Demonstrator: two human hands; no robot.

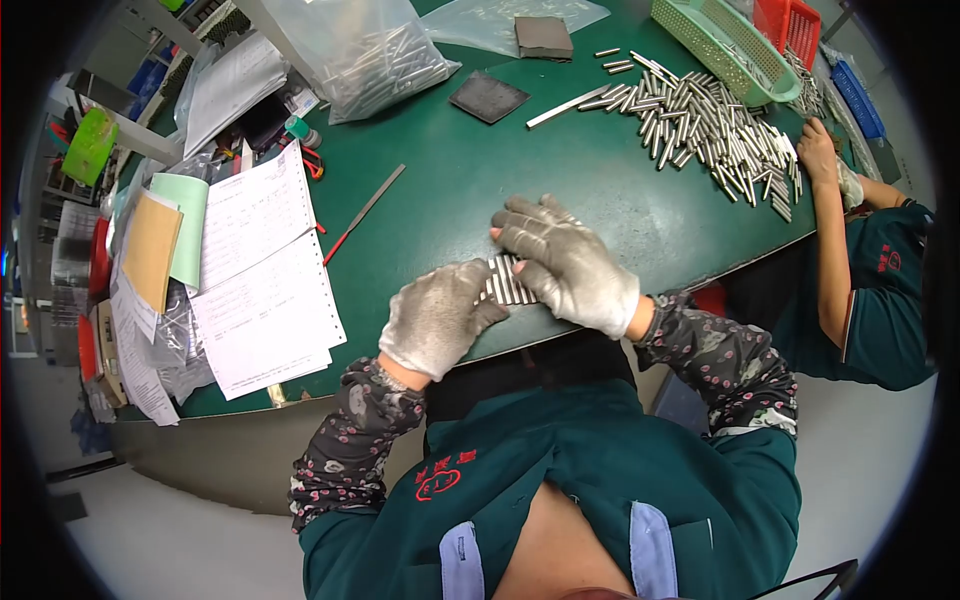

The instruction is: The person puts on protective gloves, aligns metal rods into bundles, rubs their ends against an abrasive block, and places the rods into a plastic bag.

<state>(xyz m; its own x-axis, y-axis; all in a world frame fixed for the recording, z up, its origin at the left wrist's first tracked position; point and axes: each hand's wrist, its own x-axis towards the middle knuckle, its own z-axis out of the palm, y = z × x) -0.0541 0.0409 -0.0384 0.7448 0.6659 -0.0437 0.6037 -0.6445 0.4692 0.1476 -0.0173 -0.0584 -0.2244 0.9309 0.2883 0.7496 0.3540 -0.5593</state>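
A short row of shiny metal pins (512,282) lies side by side on the green table between my two gloved hands, partly covered by them. My left hand (438,315), in a worn grey-white glove, is closed against the left end of the row, its fingers curled and its thumb at the near side. Stretched out flat over the row's right side is my right hand (568,265), fingers extended and thumb touching the pins. Bare fingertips show through that glove. Farther right, a large heap of loose metal pins (705,125) spreads over the table.
A green basket (730,50) and a red basket (790,30) stand at the back right, near a co-worker's hand (818,150). A bag of pins (380,65), dark square pads (489,97), a red-handled file (365,213) and paper sheets (260,280) lie left and behind.
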